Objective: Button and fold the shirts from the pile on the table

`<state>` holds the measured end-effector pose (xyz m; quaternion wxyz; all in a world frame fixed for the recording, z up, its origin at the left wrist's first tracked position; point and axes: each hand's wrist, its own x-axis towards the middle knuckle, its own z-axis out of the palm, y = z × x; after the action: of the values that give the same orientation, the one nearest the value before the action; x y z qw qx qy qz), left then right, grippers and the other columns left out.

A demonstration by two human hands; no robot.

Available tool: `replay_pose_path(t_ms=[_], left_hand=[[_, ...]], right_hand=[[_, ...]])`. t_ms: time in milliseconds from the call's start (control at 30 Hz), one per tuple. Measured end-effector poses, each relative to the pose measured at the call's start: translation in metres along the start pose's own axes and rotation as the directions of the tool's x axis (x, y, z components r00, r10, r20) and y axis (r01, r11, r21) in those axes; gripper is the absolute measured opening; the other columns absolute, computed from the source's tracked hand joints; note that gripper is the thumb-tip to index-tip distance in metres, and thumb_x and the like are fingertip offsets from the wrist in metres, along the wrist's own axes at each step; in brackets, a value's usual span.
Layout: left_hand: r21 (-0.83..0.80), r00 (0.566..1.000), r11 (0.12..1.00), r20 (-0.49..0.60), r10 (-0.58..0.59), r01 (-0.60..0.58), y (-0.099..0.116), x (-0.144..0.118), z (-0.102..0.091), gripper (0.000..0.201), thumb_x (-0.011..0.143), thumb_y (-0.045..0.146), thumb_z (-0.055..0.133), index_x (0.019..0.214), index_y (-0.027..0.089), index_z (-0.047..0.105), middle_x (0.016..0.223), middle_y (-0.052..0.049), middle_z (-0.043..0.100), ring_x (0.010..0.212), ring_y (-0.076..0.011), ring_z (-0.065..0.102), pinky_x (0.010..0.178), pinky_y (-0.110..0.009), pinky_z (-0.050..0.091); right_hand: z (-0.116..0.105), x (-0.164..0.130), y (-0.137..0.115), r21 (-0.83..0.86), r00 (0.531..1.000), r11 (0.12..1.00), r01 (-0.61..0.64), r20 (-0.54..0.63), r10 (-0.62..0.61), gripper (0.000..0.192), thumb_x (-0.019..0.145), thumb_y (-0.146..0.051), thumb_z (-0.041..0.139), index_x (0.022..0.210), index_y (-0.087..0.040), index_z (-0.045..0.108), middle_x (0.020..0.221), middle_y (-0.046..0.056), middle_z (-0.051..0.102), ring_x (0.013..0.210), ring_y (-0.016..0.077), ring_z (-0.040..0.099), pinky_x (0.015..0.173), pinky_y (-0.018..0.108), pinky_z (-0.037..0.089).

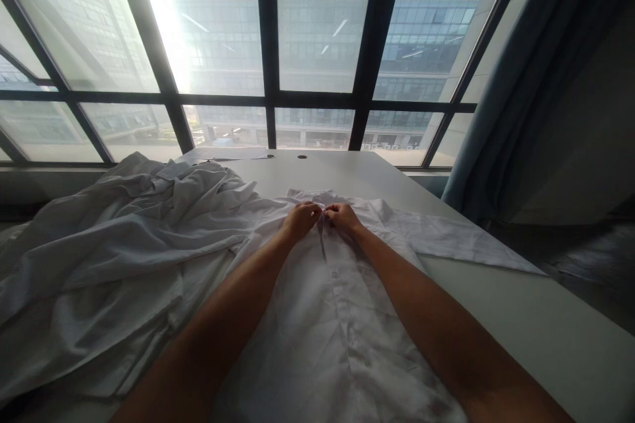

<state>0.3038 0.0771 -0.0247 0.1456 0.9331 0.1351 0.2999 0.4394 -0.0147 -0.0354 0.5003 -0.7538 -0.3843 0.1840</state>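
Observation:
A white button-up shirt (342, 317) lies flat on the white table (546, 317), collar away from me, one sleeve spread out to the right. My left hand (300, 219) and my right hand (341, 217) meet at the top of the button placket, just below the collar. Both pinch the cloth there with fingers closed; the fingertips hide what lies between them. Lower down the placket is closed and a button shows.
A crumpled heap of white garments (114, 244) covers the table's left side. Two round cable holes (301, 156) sit near the far edge. Behind stands a large dark-framed window (270, 99), with a grey-blue curtain (520, 112) on the right.

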Motion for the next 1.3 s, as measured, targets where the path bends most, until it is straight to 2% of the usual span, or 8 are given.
replay_pose_path(t_ms=[167,300,533,767,967,1100,1300], left_hand=[[-0.011,0.999,0.999,-0.017,0.030,-0.031,-0.002,0.002,0.002,0.015,0.088,0.016,0.062,0.089,0.018,0.076,0.090,-0.006,0.074,0.080,-0.0167,0.066,0.081,-0.027,0.051],[-0.018,1.000,1.000,-0.022,0.008,-0.009,-0.003,0.002,0.003,0.012,0.086,0.014,0.064,0.091,0.017,0.075,0.088,-0.005,0.074,0.080,-0.0175,0.067,0.083,-0.028,0.051],[-0.036,0.999,0.999,-0.027,-0.033,0.033,-0.002,0.002,0.003,0.012,0.086,0.014,0.064,0.095,0.014,0.073,0.085,-0.005,0.074,0.079,-0.0180,0.066,0.080,-0.028,0.051],[-0.026,0.999,0.999,-0.035,-0.040,0.039,-0.007,0.003,0.010,0.012,0.086,0.013,0.063,0.091,0.016,0.073,0.085,-0.005,0.073,0.081,-0.0183,0.067,0.080,-0.028,0.051],[-0.034,0.998,0.998,-0.035,-0.046,0.045,-0.010,0.004,0.014,0.015,0.086,0.012,0.063,0.094,0.017,0.074,0.088,-0.005,0.074,0.084,-0.0189,0.067,0.083,-0.029,0.051],[-0.041,0.997,0.997,-0.035,-0.070,0.069,-0.011,0.003,0.013,0.025,0.084,0.010,0.065,0.104,0.019,0.075,0.097,-0.005,0.074,0.089,-0.0190,0.067,0.084,-0.028,0.052],[0.010,0.991,0.991,0.014,-0.134,0.134,-0.010,0.003,0.010,0.017,0.090,0.022,0.063,0.098,0.021,0.078,0.101,-0.006,0.071,0.090,-0.0185,0.066,0.082,-0.026,0.051]], right_hand=[[-0.001,-0.001,0.002,-0.053,0.999,0.998,0.046,-0.010,-0.046,0.011,0.077,-0.019,0.062,0.082,-0.014,0.071,0.058,-0.002,0.064,0.049,0.0103,0.057,0.051,0.019,0.045],[-0.002,-0.003,0.003,-0.147,0.994,0.984,0.105,-0.018,-0.109,0.014,0.076,-0.028,0.068,0.083,-0.016,0.072,0.062,-0.001,0.067,0.057,0.0127,0.061,0.058,0.021,0.048],[-0.002,-0.005,0.003,-0.280,0.981,0.943,0.178,-0.026,-0.193,0.019,0.077,-0.032,0.069,0.088,-0.017,0.072,0.081,0.003,0.074,0.072,0.0151,0.066,0.066,0.022,0.049],[-0.002,-0.012,-0.005,-0.366,0.980,0.911,0.189,0.015,-0.197,0.020,0.079,-0.033,0.069,0.093,-0.020,0.072,0.090,0.002,0.075,0.076,0.0157,0.068,0.069,0.023,0.049],[0.002,-0.019,-0.011,-0.486,0.977,0.854,0.183,-0.004,-0.211,0.019,0.081,-0.035,0.068,0.094,-0.021,0.071,0.091,0.003,0.076,0.082,0.0182,0.069,0.070,0.024,0.047],[0.004,-0.021,-0.011,-0.490,0.971,0.846,0.209,0.004,-0.237,0.021,0.081,-0.036,0.069,0.096,-0.022,0.071,0.094,0.003,0.076,0.085,0.0187,0.069,0.071,0.024,0.047],[0.005,-0.022,-0.010,-0.444,0.952,0.855,0.268,-0.015,-0.306,0.015,0.081,-0.027,0.066,0.094,-0.022,0.071,0.090,0.002,0.076,0.080,0.0166,0.069,0.071,0.023,0.048]])
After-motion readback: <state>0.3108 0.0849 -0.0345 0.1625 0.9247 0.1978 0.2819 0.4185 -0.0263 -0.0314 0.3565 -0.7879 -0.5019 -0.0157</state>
